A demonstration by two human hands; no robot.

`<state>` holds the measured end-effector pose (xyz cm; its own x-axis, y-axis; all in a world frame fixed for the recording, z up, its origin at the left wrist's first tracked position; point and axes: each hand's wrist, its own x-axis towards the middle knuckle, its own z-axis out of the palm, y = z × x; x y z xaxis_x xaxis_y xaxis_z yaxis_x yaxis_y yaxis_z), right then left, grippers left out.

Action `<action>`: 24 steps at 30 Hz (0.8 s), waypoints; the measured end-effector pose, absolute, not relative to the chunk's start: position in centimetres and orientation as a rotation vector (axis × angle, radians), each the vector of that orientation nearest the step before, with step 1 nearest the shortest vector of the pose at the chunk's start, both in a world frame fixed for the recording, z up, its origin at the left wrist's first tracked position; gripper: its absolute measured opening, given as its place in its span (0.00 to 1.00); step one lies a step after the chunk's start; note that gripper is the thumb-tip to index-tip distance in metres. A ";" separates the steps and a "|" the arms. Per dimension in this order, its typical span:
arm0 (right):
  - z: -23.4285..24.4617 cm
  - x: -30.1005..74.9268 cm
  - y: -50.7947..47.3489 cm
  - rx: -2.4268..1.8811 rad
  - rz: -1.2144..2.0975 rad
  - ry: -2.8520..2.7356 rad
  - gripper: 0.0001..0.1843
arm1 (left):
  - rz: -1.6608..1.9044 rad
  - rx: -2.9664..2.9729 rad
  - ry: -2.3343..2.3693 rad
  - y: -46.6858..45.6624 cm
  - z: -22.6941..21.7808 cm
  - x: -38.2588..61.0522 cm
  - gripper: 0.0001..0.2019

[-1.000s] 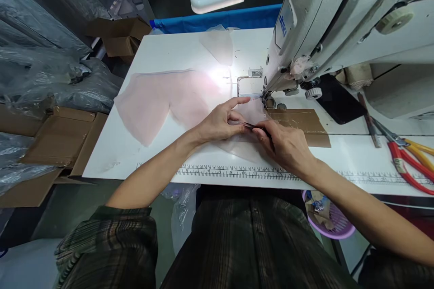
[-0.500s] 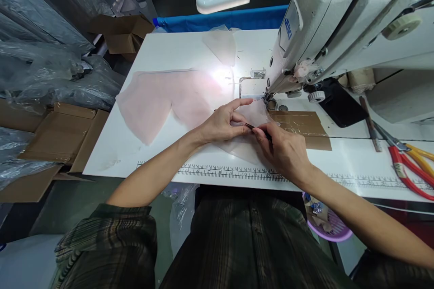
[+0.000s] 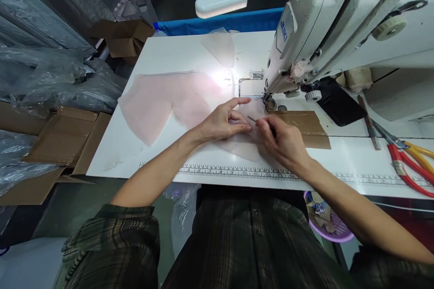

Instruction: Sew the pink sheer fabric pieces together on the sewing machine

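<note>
A sheer pale fabric piece (image 3: 254,109) lies at the needle end of a white sewing machine (image 3: 307,22), its edge by the presser foot (image 3: 268,99). My left hand (image 3: 220,122) pinches this fabric between thumb and curled fingers, while its index finger stretches toward the foot. Close on the right, my right hand (image 3: 286,140) is closed round a thin dark pointed tool (image 3: 251,118); most of the tool is hidden by the fingers. Its tip is over the fabric, just above my left thumb. Whether the tip touches the cloth I cannot tell.
A larger pink sheer piece (image 3: 149,104) is spread on the white table (image 3: 115,153), with another piece (image 3: 220,47) behind. Brown cardboard (image 3: 305,128), a black phone-like slab (image 3: 342,101) and red-and-yellow-handled scissors (image 3: 407,162) lie right. A lamp (image 3: 222,2) hangs above.
My right hand has shifted slightly right, away from my left fingers, and turned so the tool's tip points up and left. My left hand keeps its pinch. The view has shifted a little.
</note>
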<state>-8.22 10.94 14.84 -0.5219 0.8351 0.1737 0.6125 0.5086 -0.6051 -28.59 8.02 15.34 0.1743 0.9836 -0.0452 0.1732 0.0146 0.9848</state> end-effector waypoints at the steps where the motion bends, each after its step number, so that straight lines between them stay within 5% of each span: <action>1: 15.1 -8.0 11.5 -1.163 0.840 -2.257 0.30 | 0.975 1.378 1.203 8.1 15.3 -28.8 0.42; 5: 16.1 -7.4 13.5 -1.065 1.462 -2.069 0.28 | 0.991 1.375 1.183 8.6 15.6 -30.1 0.40; 10: 16.6 -7.5 14.5 -1.121 1.852 -1.906 0.30 | 0.988 1.417 1.181 8.7 16.3 -31.1 0.37; 24: 15.8 -6.5 14.3 -0.888 1.798 -1.958 0.24 | 1.032 1.690 1.199 8.1 16.1 -28.8 0.34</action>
